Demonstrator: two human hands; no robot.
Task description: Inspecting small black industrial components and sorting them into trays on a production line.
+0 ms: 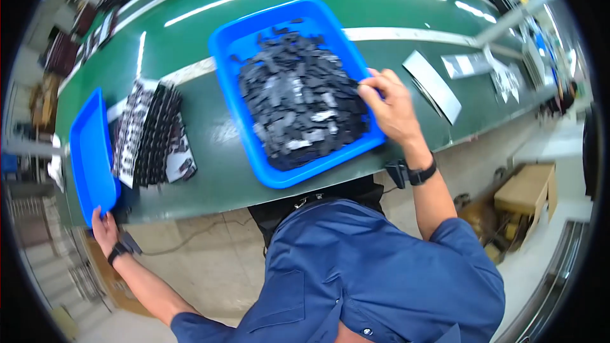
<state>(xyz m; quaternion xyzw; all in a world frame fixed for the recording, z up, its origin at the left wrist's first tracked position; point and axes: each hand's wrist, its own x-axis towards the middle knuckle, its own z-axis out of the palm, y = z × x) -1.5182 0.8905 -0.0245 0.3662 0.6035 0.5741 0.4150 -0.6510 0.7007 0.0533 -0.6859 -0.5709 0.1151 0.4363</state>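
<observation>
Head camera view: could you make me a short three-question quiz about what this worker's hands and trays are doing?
1. True or false: the right hand rests on the rim of the large blue tray.
2. What fills that tray?
3. The left hand grips: A) a cardboard box B) the small blue tray C) a white sheet

Key: 1 true; 2 small black parts; 3 B

Factory line, green conveyor belt (190, 44), blue parts bins (236, 44)
</observation>
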